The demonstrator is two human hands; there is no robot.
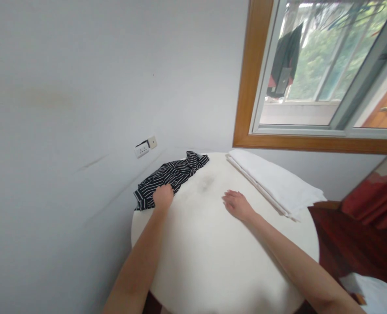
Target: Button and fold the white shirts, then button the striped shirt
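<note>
A black garment with white stripes (176,171) lies bunched along the far left edge of the round white table (209,257). My left hand (163,196) is on its near edge, fingers curled into the cloth. Part of the garment under that hand is hidden. My right hand (237,204) rests palm down on the bare tabletop, fingers stretched out and holding nothing. To the right of it lies a folded white cloth (275,179), apart from the hand.
A wall with a power socket (142,150) borders the table on the left and back. Above the back right is a wood-framed window (245,87). Red fabric (376,200) hangs at the right over a dark floor, and something white (373,290) sits at lower right.
</note>
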